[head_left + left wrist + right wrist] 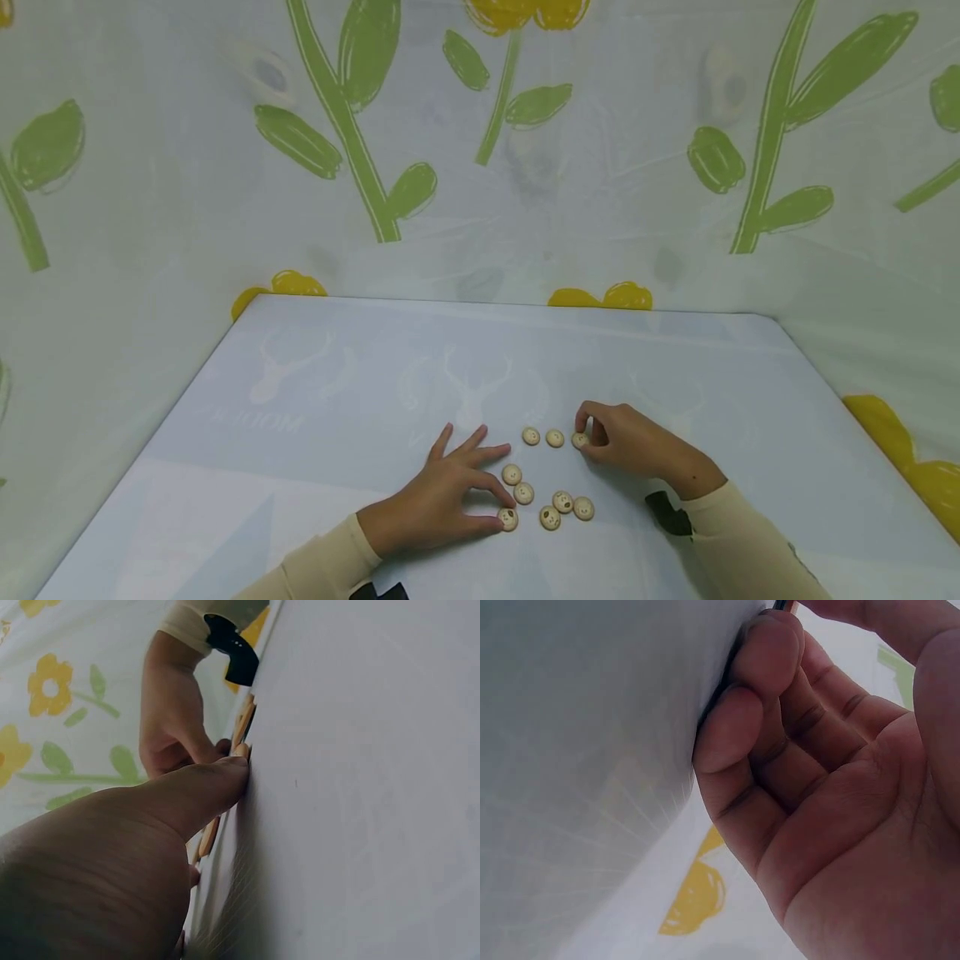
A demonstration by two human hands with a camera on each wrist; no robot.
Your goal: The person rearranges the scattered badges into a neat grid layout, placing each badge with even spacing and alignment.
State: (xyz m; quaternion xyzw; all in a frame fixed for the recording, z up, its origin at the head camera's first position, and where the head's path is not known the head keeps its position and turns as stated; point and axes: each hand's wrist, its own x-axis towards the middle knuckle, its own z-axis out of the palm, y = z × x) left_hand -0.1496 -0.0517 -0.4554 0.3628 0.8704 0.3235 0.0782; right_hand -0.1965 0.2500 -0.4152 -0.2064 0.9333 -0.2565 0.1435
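Several small round wooden buttons with dark face-like marks lie flat on a pale table. My left hand (448, 498) pinches one wooden button (507, 519) at the near left between thumb and index finger, its other fingers spread. Two more buttons, one of them this button (512, 474), lie just beyond those fingertips. At the far right end of a short row, my right hand (626, 437) pinches another button (580, 440) by its edge; its other fingers are curled in. In the left wrist view, buttons (210, 836) show edge-on past the thumb. The right wrist view mostly shows the palm and curled fingers (731, 731).
Two buttons in the far row, including this button (531, 436), sit left of the right hand. Nearer, a cluster with this button (550, 517) lies between the hands. The table (375, 342) ends at a flower-printed cloth (600, 208) behind and beside it.
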